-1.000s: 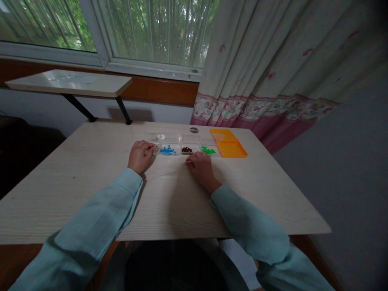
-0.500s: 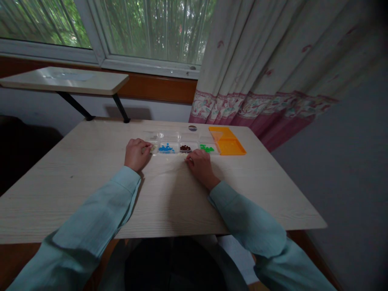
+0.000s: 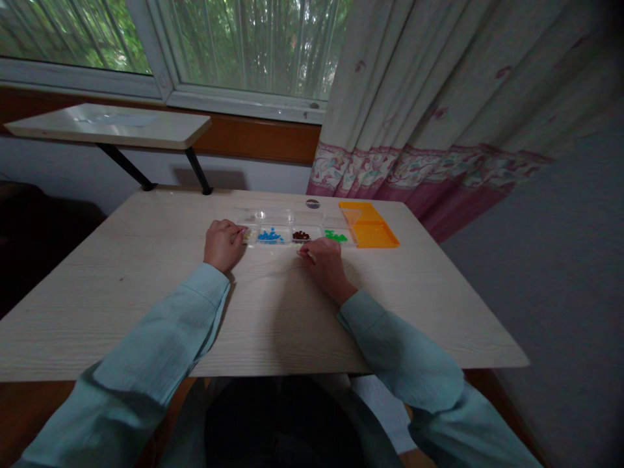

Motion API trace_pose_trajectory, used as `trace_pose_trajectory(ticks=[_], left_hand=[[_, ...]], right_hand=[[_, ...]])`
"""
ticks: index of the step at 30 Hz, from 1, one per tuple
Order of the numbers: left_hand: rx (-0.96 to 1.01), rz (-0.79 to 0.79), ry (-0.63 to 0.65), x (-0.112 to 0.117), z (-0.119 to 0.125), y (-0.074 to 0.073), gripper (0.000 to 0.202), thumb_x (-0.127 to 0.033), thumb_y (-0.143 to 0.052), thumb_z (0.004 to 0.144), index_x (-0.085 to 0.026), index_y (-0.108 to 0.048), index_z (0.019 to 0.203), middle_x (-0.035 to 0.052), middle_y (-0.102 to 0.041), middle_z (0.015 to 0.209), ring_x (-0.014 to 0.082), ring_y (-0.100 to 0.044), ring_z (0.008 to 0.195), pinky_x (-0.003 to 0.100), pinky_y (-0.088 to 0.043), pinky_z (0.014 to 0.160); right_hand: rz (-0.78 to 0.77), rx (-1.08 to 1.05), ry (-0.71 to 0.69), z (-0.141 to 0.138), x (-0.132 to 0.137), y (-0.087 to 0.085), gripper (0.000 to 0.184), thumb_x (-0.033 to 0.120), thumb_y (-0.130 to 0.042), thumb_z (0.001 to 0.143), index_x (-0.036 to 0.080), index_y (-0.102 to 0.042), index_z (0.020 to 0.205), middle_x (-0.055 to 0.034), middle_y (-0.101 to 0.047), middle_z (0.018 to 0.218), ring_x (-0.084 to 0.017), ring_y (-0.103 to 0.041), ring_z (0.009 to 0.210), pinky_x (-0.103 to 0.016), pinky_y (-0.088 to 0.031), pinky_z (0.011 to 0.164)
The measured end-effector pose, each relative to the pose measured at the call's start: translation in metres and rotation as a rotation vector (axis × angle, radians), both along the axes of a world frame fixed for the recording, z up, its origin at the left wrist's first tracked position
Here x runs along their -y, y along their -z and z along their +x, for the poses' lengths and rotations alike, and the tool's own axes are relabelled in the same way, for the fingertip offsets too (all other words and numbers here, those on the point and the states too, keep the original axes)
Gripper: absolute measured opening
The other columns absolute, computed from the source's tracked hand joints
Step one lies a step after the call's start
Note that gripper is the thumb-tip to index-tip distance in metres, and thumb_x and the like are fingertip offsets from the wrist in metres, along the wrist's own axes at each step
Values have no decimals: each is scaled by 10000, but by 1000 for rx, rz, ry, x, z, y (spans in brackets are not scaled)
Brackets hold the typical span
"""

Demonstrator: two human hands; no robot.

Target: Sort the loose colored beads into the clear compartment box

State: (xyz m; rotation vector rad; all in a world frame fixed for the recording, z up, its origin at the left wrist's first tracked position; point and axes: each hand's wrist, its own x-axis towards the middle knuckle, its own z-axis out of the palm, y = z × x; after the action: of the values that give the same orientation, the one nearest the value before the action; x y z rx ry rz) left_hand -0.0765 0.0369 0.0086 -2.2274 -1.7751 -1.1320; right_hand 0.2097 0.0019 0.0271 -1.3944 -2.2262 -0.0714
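A clear compartment box [image 3: 280,216] lies on the pale wooden table [image 3: 146,292], holding blue beads [image 3: 270,235], dark red beads [image 3: 301,235] and green beads [image 3: 335,235]. My left hand [image 3: 223,243] rests at the box's left end with its fingers curled against the edge. My right hand [image 3: 325,263] lies just in front of the dark red compartment, fingers pinched together on something too small to make out. An orange lid [image 3: 368,233] sits at the box's right end.
A small dark round object [image 3: 312,203] lies behind the box. A white folding shelf [image 3: 112,125] stands under the window at the back left. A patterned curtain [image 3: 439,117] hangs at the right, near the table's far corner.
Both hands have stayed nearly in place; the left hand's fingers sit a little closer to the box's edge. The view has shifted slightly.
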Motion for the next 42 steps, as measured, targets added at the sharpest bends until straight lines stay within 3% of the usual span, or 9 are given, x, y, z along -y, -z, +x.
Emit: trace_pose_trajectory(ticks=[5,12,15,21,26,42], left_hand=[[21,35,102,10,16,-8,318,-345,-475,918,-184,-740,984,86,-639,849,232,-524,864,397,-407,832],[-3,-47,536,36,63,-16,285,-345,-457,946,-214,-708,986,72,-657,883,200,-550,878,367,-417,843],[66,-101,643,41,71,-16,321,-338,-393,975,-194,-677,1012,74,-653,894,193,-557,889,362,-419,857],[245,-221,709,39,68,-15,355,-430,-426,957,-181,-673,905,63,-653,842,187,-572,863,356,-433,865],[306,-322,706,41,66,-20,355,-462,-465,929,-190,-690,898,72,-672,881,195,-596,893,359,-450,882],[396,-388,686,40,64,-19,251,-407,-627,833,-177,-708,891,56,-663,839,161,-604,809,324,-487,787]], right_hand=[[51,-30,-47,-2,2,-1,200,333,-521,938,212,-664,868,-44,-680,912,-208,-525,931,-354,-282,840],[207,-31,-180,-9,7,3,229,396,-517,941,245,-683,897,-35,-662,913,-197,-502,951,-370,-278,900],[257,-15,-209,-11,9,6,216,389,-523,940,251,-686,918,-34,-655,906,-193,-505,960,-372,-283,909],[276,-11,-234,-12,12,5,225,390,-515,945,255,-694,945,-36,-650,903,-191,-507,971,-367,-285,940],[162,36,-209,-11,15,1,250,393,-475,959,277,-691,1006,-44,-651,973,-197,-495,1023,-365,-267,977],[153,34,-184,-7,13,4,284,447,-467,953,265,-683,986,-47,-652,1000,-199,-494,1064,-363,-234,1019]])
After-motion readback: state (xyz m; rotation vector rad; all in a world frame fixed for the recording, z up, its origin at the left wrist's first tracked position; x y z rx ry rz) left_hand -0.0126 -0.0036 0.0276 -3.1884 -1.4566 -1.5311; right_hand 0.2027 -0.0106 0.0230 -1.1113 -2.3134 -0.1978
